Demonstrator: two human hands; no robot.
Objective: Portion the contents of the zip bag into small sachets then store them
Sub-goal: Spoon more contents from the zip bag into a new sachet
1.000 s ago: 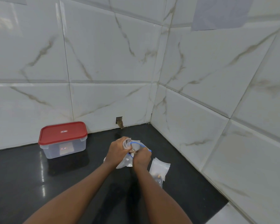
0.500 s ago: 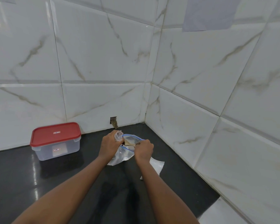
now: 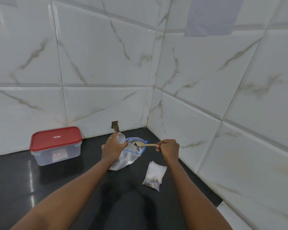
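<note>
The clear plastic zip bag with a blue seal line (image 3: 131,156) stands slumped on the counter between the two hands, its mouth open and just below the spoon. A little dark material shows low inside it, though how much remains is hard to tell through the creased plastic.

A pale wooden spoon (image 3: 146,145) crosses above the bag's mouth, its bowl carrying a small dark scoop. The right hand (image 3: 169,147) is clenched round the handle's end. The left hand (image 3: 112,147) grasps a small clear empty-looking sachet (image 3: 120,138), upright, mouth up, just beside the spoon's bowl. Whether this hand also steadies the bag's edge cannot be told.

Nearer the person than the right hand lies a small heap of clear sachets with dark contents at the bottom (image 3: 154,175), so some portions appear finished; their number is unclear.

Well to the outer side of the left hand sits a clear rectangular plastic box with a red lid (image 3: 56,146), lid on, on the glossy black counter (image 3: 73,188).

By my judgement the portioning is mid-way: this scoop is not yet tipped in, and storing has not begun.
</note>
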